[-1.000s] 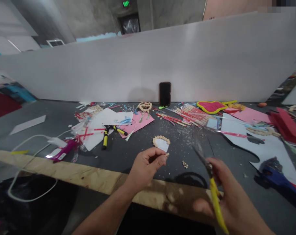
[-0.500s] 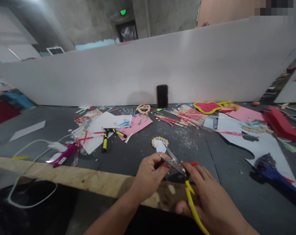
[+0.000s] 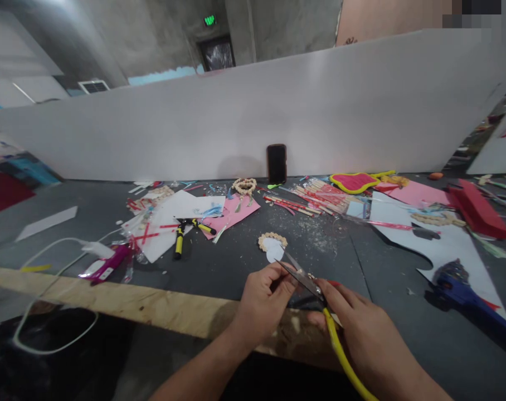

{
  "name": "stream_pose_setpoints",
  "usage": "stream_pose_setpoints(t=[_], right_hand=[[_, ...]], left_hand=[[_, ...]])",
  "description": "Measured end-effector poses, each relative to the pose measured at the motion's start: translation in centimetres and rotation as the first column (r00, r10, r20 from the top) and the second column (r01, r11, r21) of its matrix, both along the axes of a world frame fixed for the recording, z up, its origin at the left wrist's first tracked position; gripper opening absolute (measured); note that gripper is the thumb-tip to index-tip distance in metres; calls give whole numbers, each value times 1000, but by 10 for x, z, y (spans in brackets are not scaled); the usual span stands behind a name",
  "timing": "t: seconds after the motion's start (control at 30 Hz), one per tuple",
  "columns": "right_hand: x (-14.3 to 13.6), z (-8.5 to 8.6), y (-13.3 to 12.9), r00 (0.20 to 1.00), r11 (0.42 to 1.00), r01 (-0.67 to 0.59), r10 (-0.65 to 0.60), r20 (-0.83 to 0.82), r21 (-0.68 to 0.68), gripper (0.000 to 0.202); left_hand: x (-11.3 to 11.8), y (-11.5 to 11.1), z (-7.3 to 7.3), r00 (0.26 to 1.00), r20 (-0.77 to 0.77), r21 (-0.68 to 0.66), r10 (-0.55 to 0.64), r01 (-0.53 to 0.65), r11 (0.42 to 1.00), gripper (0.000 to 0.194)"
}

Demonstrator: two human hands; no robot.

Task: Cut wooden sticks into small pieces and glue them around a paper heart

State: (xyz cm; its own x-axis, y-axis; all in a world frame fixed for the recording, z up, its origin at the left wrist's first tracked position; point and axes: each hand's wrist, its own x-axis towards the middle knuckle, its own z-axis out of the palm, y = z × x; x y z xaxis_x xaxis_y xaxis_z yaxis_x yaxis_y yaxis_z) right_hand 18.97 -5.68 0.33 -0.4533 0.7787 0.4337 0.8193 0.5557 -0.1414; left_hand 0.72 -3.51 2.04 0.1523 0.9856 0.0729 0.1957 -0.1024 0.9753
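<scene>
Scissors (image 3: pixel 307 283) with one yellow and one red handle are in my right hand (image 3: pixel 361 328), their blades slightly parted and pointing up and left. Close by the blades, my left hand (image 3: pixel 265 301) is pinched, thumb against fingers. What it holds is tiny and mostly hidden by the fingertips and the blades. Just beyond the scissor tips, a heart-shaped white paper (image 3: pixel 273 248) lies on the dark table, edged along its top by a curved row of pale wooden pieces (image 3: pixel 266 238).
Pliers (image 3: pixel 180 239) with yellow-black handles lie left, near a purple tool (image 3: pixel 106 266). A phone (image 3: pixel 277 164) leans on the white partition (image 3: pixel 173 133). Red-patterned sticks (image 3: pixel 295 205) lie ahead; a blue tool (image 3: pixel 466 295) rests on white board at right.
Both hands have shifted slightly right. The scissor handles are closer together, with my right thumb drawn up toward the fingers. The heart-shaped paper stays in place.
</scene>
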Motion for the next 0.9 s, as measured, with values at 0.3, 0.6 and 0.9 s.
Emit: stream_pose_setpoints(t=[0.3, 0.6, 0.9], right_hand=[[1, 7, -6, 999, 990, 30, -34, -25, -137, 48], [1, -2, -8, 999, 999, 34, -34, 14, -34, 44], [6, 3, 1, 998, 991, 45, -40, 38, -126, 31]], left_hand=[[4, 2, 7, 995, 98, -66, -8, 15, 998, 13], [5, 1, 8, 912, 398, -340, -96, 245, 908, 21], [11, 3, 0, 948, 312, -217, -64, 136, 967, 15]])
